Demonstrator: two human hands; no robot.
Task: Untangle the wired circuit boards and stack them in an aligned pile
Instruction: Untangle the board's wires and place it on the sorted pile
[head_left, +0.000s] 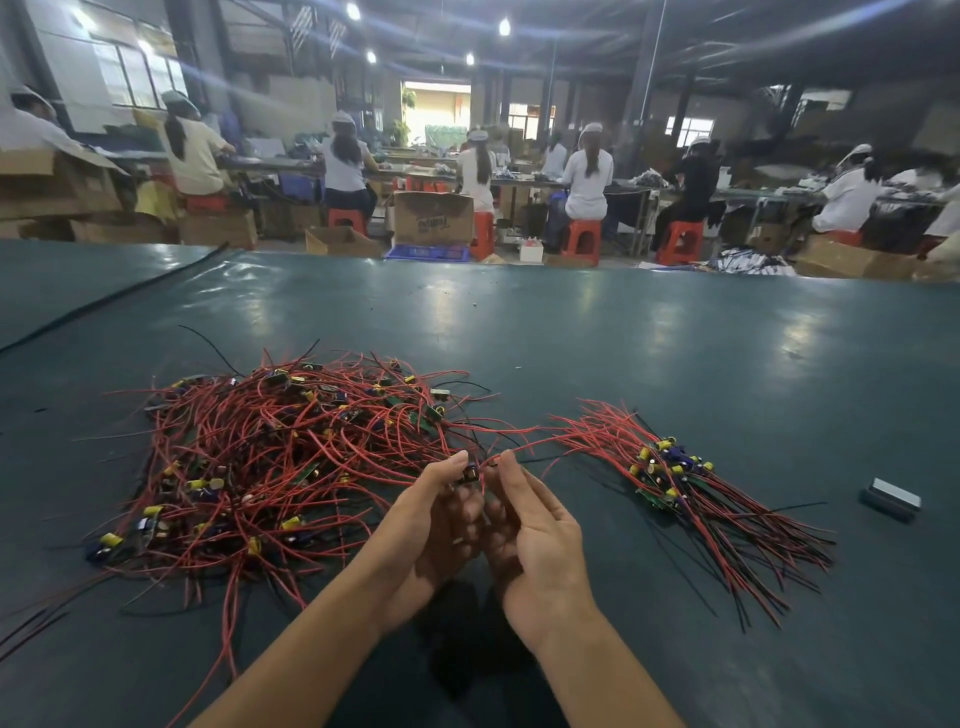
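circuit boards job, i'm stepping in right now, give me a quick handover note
Left hand: pinches one circuit board, held up off the table.
Right hand: fingers curled at the red wire beside that board; whether they grip it is unclear.
Done: an aligned pile of boards lies to the right, wires fanned out.
Left: the tangled heap on the left is much bigger. Free the held board, add it to the pile, repeat.
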